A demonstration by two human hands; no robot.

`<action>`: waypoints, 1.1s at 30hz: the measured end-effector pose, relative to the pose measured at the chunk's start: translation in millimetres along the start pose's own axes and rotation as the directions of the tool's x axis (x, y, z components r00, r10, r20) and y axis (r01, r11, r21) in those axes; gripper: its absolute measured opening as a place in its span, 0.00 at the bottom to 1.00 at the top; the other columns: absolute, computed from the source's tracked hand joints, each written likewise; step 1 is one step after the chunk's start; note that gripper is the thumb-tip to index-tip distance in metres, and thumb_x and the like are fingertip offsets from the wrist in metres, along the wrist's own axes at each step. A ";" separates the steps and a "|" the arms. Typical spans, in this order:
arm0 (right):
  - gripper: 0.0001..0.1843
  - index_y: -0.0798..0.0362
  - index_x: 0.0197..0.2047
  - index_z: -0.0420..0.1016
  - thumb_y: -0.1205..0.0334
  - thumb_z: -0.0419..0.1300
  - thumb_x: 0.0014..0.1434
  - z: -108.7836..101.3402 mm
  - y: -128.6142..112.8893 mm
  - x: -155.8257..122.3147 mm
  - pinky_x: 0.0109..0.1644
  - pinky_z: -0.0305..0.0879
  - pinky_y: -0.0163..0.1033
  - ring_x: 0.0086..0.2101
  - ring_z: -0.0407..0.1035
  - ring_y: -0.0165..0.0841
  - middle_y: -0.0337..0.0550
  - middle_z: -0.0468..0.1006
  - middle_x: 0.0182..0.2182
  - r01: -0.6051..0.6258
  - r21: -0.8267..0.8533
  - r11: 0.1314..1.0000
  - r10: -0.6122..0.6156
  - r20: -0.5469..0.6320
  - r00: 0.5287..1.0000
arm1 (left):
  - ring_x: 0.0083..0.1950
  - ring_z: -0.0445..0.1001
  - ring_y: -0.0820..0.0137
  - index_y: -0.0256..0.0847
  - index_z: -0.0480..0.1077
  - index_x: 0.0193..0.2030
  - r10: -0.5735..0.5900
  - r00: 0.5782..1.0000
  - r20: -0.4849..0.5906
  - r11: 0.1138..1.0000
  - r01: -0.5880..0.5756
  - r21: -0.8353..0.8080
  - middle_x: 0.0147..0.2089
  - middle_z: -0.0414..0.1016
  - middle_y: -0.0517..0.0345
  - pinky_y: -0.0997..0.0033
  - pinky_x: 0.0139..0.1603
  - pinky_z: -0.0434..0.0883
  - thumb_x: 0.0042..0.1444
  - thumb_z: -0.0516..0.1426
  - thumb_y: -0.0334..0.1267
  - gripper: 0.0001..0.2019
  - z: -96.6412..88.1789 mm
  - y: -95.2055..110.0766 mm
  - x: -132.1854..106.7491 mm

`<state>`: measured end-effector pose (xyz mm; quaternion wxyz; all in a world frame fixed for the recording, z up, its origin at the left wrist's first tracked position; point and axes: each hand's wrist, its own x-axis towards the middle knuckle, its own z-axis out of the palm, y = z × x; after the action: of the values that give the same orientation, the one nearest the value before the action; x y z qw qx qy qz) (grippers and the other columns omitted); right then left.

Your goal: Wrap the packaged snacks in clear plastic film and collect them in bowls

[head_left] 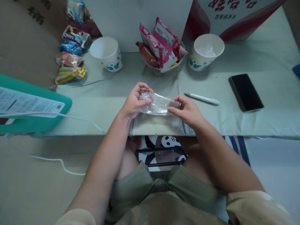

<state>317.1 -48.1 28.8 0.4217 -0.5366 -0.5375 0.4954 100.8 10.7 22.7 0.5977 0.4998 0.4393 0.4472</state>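
Observation:
A clear plastic bag (158,103) is stretched between my two hands, just above the front part of the table. My left hand (137,100) pinches its left end, with the thumb on top. The right end is pinched between thumb and fingers of my right hand (186,109). Right of that hand lies a white pen (203,98). Beyond my hands stands a clear bowl (161,71) heaped with wrapped snacks (161,42). Paper cups with blue leaf prints flank it: the left cup (112,59) and the right cup (199,57), which has clear plastic inside.
A black phone (246,92) lies on the right. Several wrapped snacks (70,59) line the left side by a cardboard box (25,40). A green container (35,122) and a white cable (77,117) are at the left front. A white and red box (140,22) stands behind.

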 end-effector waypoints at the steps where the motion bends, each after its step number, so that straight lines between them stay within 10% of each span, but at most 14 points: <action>1: 0.12 0.48 0.32 0.69 0.55 0.67 0.50 1.2 -2.8 -0.8 0.34 0.62 0.39 0.29 0.65 0.31 0.35 0.72 0.27 0.002 -0.065 0.998 -0.002 0.002 1.000 | 0.40 0.73 0.73 0.46 0.64 0.41 0.070 0.990 -0.119 0.997 -0.064 0.053 0.45 0.75 0.60 0.73 0.40 0.72 0.39 0.69 0.34 0.23 0.8 -0.5 0.2; 5: 0.05 0.48 0.27 0.64 0.61 0.58 0.51 7.7 -9.0 -2.8 0.40 0.62 0.42 0.31 0.65 0.33 0.36 0.72 0.26 0.109 -0.229 0.967 -0.161 -0.221 0.962 | 0.40 0.69 0.71 0.45 0.60 0.34 0.448 0.736 -0.507 0.876 -0.250 0.411 0.36 0.66 0.61 0.69 0.44 0.69 0.55 0.63 0.37 0.12 6.4 -1.3 -9.3; 6: 0.06 0.48 0.27 0.63 0.61 0.58 0.50 9.7 -8.3 -2.5 0.41 0.62 0.43 0.32 0.66 0.34 0.38 0.73 0.27 0.134 -0.231 0.964 -0.190 -0.242 0.951 | 0.40 0.69 0.70 0.45 0.61 0.34 0.481 0.734 -0.479 0.853 -0.263 0.451 0.35 0.66 0.61 0.68 0.45 0.70 0.58 0.61 0.39 0.11 9.4 -2.2 -13.7; 11: 0.10 0.48 0.27 0.61 0.57 0.60 0.51 16.5 -1.3 -0.4 0.42 0.64 0.41 0.33 0.67 0.34 0.39 0.76 0.32 0.176 0.057 0.983 -0.171 -0.086 0.982 | 0.55 0.75 0.63 0.45 0.71 0.47 0.193 0.980 0.043 0.953 -0.197 0.229 0.52 0.77 0.52 0.65 0.57 0.72 0.50 0.68 0.56 0.25 31.9 -16.3 -22.8; 14: 0.17 0.48 0.28 0.62 0.46 0.61 0.53 15.3 -0.4 -0.2 0.38 0.64 0.40 0.30 0.65 0.33 0.39 0.73 0.30 0.049 0.402 0.914 -0.069 0.035 0.997 | 0.48 0.77 0.64 0.43 0.75 0.46 0.010 0.983 0.181 0.997 -0.024 0.078 0.46 0.80 0.52 0.66 0.52 0.72 0.47 0.70 0.59 0.27 40.8 -25.0 -14.2; 17: 0.23 0.48 0.33 0.70 0.35 0.58 0.55 7.3 0.3 3.7 0.44 0.69 0.43 0.37 0.72 0.36 0.44 0.78 0.35 0.003 0.517 0.856 -0.026 0.037 0.999 | 0.42 0.76 0.65 0.41 0.76 0.41 -0.062 0.995 0.084 0.996 0.056 0.072 0.40 0.80 0.54 0.66 0.48 0.72 0.48 0.69 0.59 0.24 45.0 -24.5 -5.6; 25: 0.20 0.47 0.34 0.64 0.38 0.52 0.61 -44.8 1.2 42.7 0.37 0.66 0.37 0.30 0.69 0.31 0.38 0.72 0.29 0.228 0.350 0.909 0.001 -0.549 0.836 | 0.37 0.70 0.68 0.44 0.70 0.33 0.343 0.917 -0.204 0.792 -0.166 0.588 0.32 0.69 0.61 0.69 0.42 0.67 0.57 0.61 0.40 0.05 95.8 33.3 15.7; 29: 0.18 0.46 0.34 0.60 0.39 0.49 0.62 -65.0 -1.1 56.3 0.31 0.61 0.36 0.27 0.66 0.30 0.36 0.66 0.27 0.259 0.394 0.882 0.070 -0.653 0.754 | 0.47 0.70 0.62 0.46 0.60 0.30 0.539 0.842 -0.031 0.587 -0.350 0.730 0.36 0.65 0.57 0.64 0.53 0.67 0.55 0.61 0.27 0.13 157.9 87.6 75.1; 33: 0.16 0.46 0.33 0.60 0.43 0.51 0.61 -74.5 -3.2 58.8 0.31 0.61 0.36 0.26 0.63 0.30 0.36 0.64 0.25 0.307 0.457 0.835 0.091 -0.665 0.742 | 0.57 0.72 0.55 0.45 0.58 0.31 0.340 0.913 0.224 0.385 -0.353 0.853 0.43 0.68 0.51 0.52 0.65 0.63 0.57 0.55 0.21 0.14 210.2 104.6 151.5</action>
<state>385.9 16.5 38.7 0.7465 -0.5018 -0.2225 0.3760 327.6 125.7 138.5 0.1499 0.8174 0.4876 0.2677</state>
